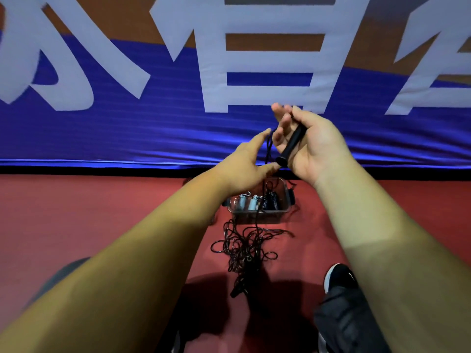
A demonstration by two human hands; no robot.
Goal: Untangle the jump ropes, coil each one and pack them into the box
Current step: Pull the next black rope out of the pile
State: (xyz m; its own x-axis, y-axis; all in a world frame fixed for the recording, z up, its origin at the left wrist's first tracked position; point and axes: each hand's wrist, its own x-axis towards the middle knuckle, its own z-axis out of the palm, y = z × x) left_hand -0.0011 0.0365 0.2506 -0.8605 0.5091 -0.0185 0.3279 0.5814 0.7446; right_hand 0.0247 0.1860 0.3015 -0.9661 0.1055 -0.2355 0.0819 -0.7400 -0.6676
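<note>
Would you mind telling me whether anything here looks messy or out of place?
Yes: a black rope lies in a tangled heap on the floor before the box, not coiled like those inside. A cord rises from it to the handle held by the right hand; the left hand is open beside the cord.

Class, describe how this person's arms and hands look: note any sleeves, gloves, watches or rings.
The left arm and right arm are bare along all that shows, no sleeve in view. The left hand and right hand wear no gloves; no watch, band or ring shows.
</note>
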